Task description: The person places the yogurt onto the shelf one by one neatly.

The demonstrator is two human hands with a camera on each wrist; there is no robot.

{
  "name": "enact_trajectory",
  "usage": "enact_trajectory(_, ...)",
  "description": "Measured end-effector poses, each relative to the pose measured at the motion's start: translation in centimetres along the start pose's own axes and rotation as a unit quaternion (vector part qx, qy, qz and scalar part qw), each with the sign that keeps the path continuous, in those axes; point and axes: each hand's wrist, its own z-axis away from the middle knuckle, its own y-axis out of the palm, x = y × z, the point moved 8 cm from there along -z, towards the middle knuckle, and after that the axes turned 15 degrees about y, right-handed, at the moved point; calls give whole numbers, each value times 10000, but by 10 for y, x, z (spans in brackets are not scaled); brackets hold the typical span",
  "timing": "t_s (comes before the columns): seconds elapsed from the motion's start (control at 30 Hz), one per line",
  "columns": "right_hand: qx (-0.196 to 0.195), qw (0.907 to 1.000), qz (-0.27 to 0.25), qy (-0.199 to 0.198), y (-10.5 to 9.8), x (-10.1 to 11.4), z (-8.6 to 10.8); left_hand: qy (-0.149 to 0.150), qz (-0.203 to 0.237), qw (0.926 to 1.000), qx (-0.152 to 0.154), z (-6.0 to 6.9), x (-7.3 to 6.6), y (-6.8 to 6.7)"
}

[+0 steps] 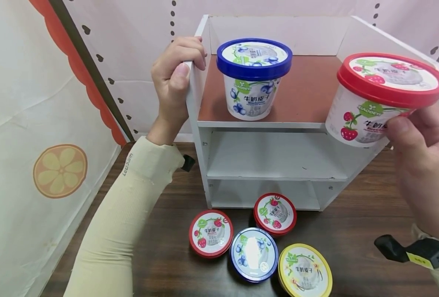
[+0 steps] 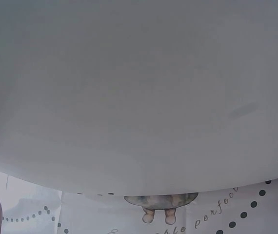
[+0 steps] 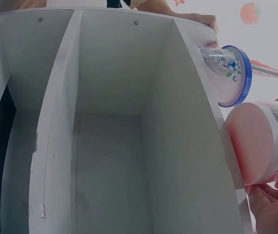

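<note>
My right hand (image 1: 428, 161) holds a red-lidded tub (image 1: 356, 111) with strawberries printed on it, at the front right of the white shelf unit's (image 1: 269, 179) top. The tub tilts slightly, and its pale base (image 3: 248, 144) shows in the right wrist view. With thumb and curled fingers, my left hand (image 1: 176, 76) grips the upper edge of the unit's left side panel. A blue-lidded tub (image 1: 252, 97) with blueberries stands upright on the brown top shelf (image 1: 315, 82), left of the held tub. Mostly the white panel (image 2: 129, 97) fills the left wrist view.
In front of the unit, on the dark wooden table (image 1: 353, 255), stand two red-lidded tubs (image 1: 211, 234) (image 1: 275, 214), a blue-lidded tub (image 1: 254, 264) and a yellow-lidded tub (image 1: 304, 272). Below the top are two white compartments (image 3: 114, 161). A patterned cloth (image 1: 56, 103) hangs at the left.
</note>
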Motion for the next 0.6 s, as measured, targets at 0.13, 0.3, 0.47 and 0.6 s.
enact_trajectory(0.13, -197, 9958, 891, 104, 2, 2, 0, 6, -3, 10000, -12, 1, -1, 0)
enact_trajectory(0.3, -237, 9934, 1118, 40, 0, -1, -4, 11, -26, 10000, 21, 0, -1, 0)
enact_trajectory(0.47, -401, 9925, 1154, 78, -3, -3, -5, 42, -34, 10000, 27, -1, -2, 1)
enact_trajectory(0.6, -529, 9885, 1412, 78, -2, 0, -6, 97, -44, 9999, 34, -1, -1, 1)
